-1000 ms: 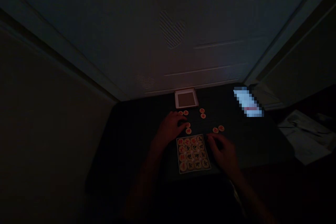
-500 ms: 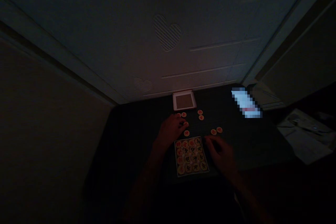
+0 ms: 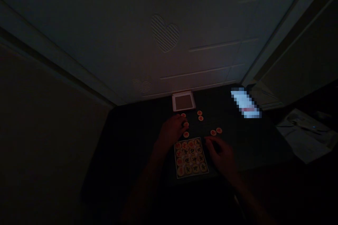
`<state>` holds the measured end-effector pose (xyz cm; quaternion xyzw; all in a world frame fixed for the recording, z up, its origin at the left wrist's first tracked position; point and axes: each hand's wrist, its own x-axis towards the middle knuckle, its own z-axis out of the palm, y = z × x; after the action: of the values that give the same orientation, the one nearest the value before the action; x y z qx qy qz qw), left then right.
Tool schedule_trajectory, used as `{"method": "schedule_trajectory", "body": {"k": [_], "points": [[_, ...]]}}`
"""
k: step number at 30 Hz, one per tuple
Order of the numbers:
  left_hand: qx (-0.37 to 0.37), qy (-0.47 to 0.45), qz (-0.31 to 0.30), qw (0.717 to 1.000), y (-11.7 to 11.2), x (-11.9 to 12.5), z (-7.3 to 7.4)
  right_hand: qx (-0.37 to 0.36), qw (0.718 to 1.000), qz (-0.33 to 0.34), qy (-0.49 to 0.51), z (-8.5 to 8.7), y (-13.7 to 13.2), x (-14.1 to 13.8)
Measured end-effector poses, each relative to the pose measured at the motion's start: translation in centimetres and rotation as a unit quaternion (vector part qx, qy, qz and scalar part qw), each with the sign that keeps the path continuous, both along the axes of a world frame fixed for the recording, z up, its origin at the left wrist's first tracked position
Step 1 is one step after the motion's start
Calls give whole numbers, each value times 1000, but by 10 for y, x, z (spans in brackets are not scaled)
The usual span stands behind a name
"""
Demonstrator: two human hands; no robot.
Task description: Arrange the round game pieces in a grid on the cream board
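My left hand (image 3: 171, 130) rests on the dark table with its fingers bent round a red-marked Chinese chess piece (image 3: 186, 124). Just beyond its fingers lies another round piece (image 3: 183, 115), and one more piece (image 3: 186, 134) lies below them. A shallow square box (image 3: 192, 175) holds rows of red- and black-marked pieces between my forearms. Beside the box's far right corner is my right hand (image 3: 221, 150), its thumb and forefinger tips together; darkness hides whatever may be between them. Two pieces (image 3: 216, 132) lie just past it.
A white-rimmed lid or tray (image 3: 194, 103) lies against the embossed wall panel. Two more pieces (image 3: 200, 115) are in front of it. A lit, blurred-out screen (image 3: 245, 103) glows at the back right. Pale papers or bags (image 3: 303, 140) lie beyond the table's right edge. The scene is very dark.
The view has shifted slightly. My left hand now covers a piece that showed beyond its knuckles. My right hand keeps its place by the box.
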<state>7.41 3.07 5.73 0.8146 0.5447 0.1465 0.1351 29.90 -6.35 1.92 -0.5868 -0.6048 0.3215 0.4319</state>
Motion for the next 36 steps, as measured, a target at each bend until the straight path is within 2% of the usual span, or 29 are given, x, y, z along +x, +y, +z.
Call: {"method": "schedule_trajectory", "body": {"k": [7, 11, 17, 20, 26, 31, 36], "points": [[-33, -25, 8, 999, 0, 5, 7, 1, 1000, 1, 1, 1, 0, 0], [-74, -147, 6, 986, -12, 10, 21, -5, 1000, 7, 5, 1, 0, -1], [-108, -308, 55, 943, -50, 22, 40, 9, 1000, 14, 12, -1, -2, 1], [-152, -356, 70, 920, -68, 31, 39, 23, 999, 28, 14, 1, -4, 2], [-197, -414, 93, 884, -90, 49, 28, 56, 997, 52, 19, 6, -6, 4], [-203, -404, 89, 887, -97, 53, 26, 67, 995, 65, 20, 7, -5, 4], [-169, -360, 55, 916, -100, 49, 27, 74, 995, 67, 28, 9, -3, 4]]}}
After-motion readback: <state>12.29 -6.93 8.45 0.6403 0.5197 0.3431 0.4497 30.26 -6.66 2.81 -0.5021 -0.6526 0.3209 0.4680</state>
